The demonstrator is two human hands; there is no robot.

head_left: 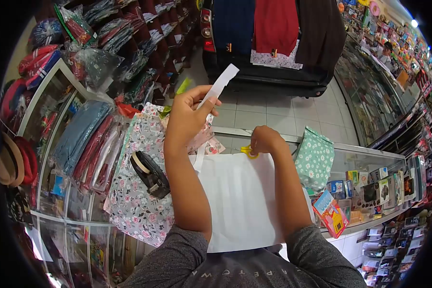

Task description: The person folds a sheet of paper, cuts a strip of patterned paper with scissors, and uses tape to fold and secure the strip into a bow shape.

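My left hand (189, 113) is raised and pinches a narrow strip of white paper (222, 84), which sticks up past the fingers. A big white sheet of paper (240, 206) lies on the glass counter under my forearms. At the sheet's far edge, my right hand (266, 139) is curled with its fingers on the yellow handle loops of scissors (248, 152); their blades are hidden. Left of my left forearm, a black tape dispenser (151, 177) rests on grey floral wrapping paper (129, 192).
To the right are a green daisy-print package (315, 158) and a pink-and-blue box (331, 213) on the counter. Folded clothes in plastic (84, 144) are stacked at the left. Beyond the counter, trousers (276, 29) hang over a black car-rear-shaped display (269, 79).
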